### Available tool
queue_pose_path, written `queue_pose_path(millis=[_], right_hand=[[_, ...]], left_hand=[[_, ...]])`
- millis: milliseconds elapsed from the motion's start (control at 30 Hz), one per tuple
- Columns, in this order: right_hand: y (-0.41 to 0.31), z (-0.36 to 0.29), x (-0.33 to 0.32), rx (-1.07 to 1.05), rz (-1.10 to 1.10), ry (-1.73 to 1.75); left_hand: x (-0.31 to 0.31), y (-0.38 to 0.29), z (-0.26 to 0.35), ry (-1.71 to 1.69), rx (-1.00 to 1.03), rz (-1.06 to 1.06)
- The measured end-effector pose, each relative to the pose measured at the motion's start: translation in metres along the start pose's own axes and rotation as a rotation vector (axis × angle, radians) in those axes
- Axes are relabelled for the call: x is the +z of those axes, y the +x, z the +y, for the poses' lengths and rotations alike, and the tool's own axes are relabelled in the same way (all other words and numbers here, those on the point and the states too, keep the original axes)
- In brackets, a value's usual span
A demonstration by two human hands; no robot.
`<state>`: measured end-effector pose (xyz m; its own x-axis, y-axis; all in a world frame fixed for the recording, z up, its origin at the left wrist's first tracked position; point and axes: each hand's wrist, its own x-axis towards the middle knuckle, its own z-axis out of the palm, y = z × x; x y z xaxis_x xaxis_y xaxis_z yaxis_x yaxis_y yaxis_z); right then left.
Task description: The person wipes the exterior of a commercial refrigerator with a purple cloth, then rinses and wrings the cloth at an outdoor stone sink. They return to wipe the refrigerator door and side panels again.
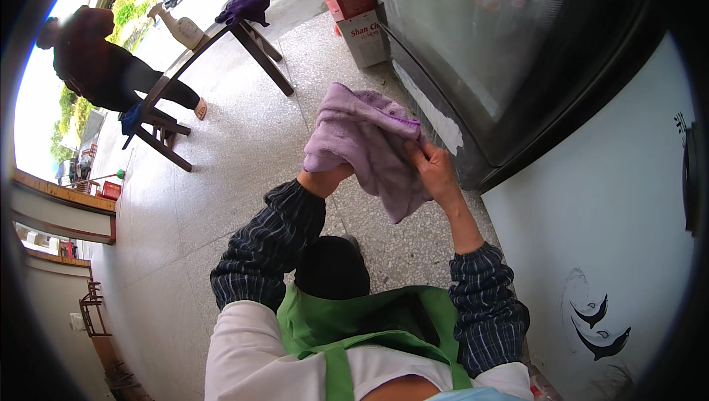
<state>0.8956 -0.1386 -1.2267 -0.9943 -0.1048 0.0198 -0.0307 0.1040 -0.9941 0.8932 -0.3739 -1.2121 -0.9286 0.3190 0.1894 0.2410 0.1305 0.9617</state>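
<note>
A light purple cleaning cloth (pixel 365 140) hangs between my two hands, folded over itself with a darker purple stitched edge. My right hand (pixel 435 171) pinches its right side between thumb and fingers. Under the cloth's left part sits my left hand (pixel 328 178); the fabric covers its fingers, and the cloth drapes over it. Beyond the cloth, to the right, stands a dark-framed glass door or panel (pixel 471 30), with a torn white patch (pixel 432 113) along its lower frame.
A wooden bench (pixel 191 60) carries a spray bottle (pixel 185 31) and a dark purple cloth (pixel 246 5); a blue cloth (pixel 131 118) hangs at its near end. A person (pixel 94 63) stands behind it. Cardboard boxes (pixel 363 38) are stacked beside the glass. A white wall (pixel 581 207) rises at right.
</note>
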Motion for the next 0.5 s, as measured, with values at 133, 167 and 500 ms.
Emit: queue_pose_path(millis=[133,167,500], right_hand=[[0.020,-0.007,-0.016,-0.259,0.125,-0.381],[0.024,-0.008,-0.020,-0.249,0.177,-0.395],[0.084,0.006,-0.030,0.148,0.461,-0.101]], left_hand=[[-0.021,0.005,-0.067,0.202,0.074,-0.059],[-0.020,0.009,-0.079,0.387,0.115,-0.093],[0.001,0.044,-0.105,-0.430,0.048,-0.103]])
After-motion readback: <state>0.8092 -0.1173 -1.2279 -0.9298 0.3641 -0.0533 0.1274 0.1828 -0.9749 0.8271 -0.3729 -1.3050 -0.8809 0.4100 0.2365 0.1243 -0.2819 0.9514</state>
